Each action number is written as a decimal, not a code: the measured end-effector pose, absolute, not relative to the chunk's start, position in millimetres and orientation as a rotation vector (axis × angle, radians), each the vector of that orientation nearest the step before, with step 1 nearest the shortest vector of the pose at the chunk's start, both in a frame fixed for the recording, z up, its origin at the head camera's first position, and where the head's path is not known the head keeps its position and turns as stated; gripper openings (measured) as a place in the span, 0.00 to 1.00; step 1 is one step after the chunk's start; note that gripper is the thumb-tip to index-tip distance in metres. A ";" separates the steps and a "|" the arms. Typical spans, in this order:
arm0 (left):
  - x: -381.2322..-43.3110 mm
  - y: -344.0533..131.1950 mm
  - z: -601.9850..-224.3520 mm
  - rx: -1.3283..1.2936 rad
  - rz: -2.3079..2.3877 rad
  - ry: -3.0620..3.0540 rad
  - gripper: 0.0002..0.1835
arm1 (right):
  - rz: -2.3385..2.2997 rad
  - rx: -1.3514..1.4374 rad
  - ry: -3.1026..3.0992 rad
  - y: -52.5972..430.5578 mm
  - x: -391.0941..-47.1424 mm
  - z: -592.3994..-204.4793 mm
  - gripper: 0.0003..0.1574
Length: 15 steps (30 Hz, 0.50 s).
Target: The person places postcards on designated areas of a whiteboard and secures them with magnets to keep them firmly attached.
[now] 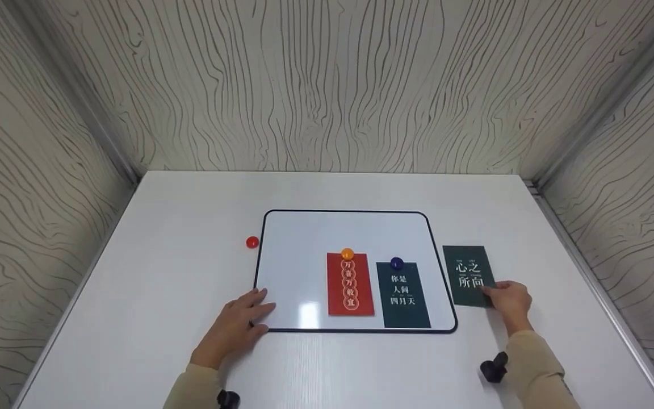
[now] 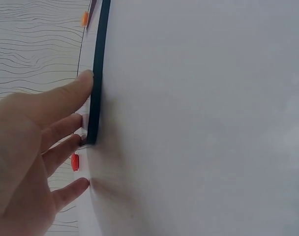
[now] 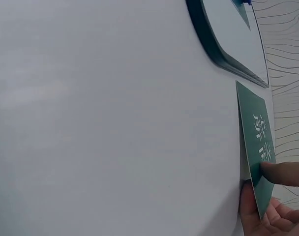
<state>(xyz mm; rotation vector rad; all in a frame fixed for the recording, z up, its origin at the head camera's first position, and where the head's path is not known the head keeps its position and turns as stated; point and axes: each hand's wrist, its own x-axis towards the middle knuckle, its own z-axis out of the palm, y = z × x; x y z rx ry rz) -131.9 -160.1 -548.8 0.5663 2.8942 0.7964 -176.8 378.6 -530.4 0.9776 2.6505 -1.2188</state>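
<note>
A whiteboard (image 1: pixel 293 238) with a thin black frame lies on the white table. My left hand (image 1: pixel 238 322) rests at its lower left corner, fingers spread over the edge. In the left wrist view, the thumb and fingertips of the left hand (image 2: pixel 36 142) touch the dark frame. My right hand (image 1: pixel 511 301) pinches a dark green card (image 1: pixel 466 261) with white characters by its lower right corner, right of the board. The right wrist view shows the thumb on top of the green card (image 3: pixel 255 128) and fingers beneath, its near edge raised off the table.
On the board, a red card (image 1: pixel 335 295) sits under an orange round magnet (image 1: pixel 347 254), and another dark green card (image 1: pixel 406 315) under a dark blue magnet (image 1: pixel 397 263). A red magnet (image 1: pixel 252 242) lies left of the board. Patterned walls (image 1: pixel 327 85) enclose the table.
</note>
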 end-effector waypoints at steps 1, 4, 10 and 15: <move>-132.0 -160.1 -548.8 0.562 0.794 2.891 0.24 | -1.249 1.002 2.629 379.6 -177.0 -531.3 0.26; -132.2 -160.3 -548.2 0.549 0.787 2.883 0.24 | -1.335 1.047 2.578 381.5 -177.3 -533.7 0.25; -132.3 -161.1 -547.6 0.569 0.764 2.887 0.24 | -1.462 1.074 2.470 382.4 -177.5 -536.8 0.28; -131.6 -161.8 -548.9 0.582 0.721 2.893 0.25 | -1.519 1.090 2.429 382.8 -177.8 -536.6 0.29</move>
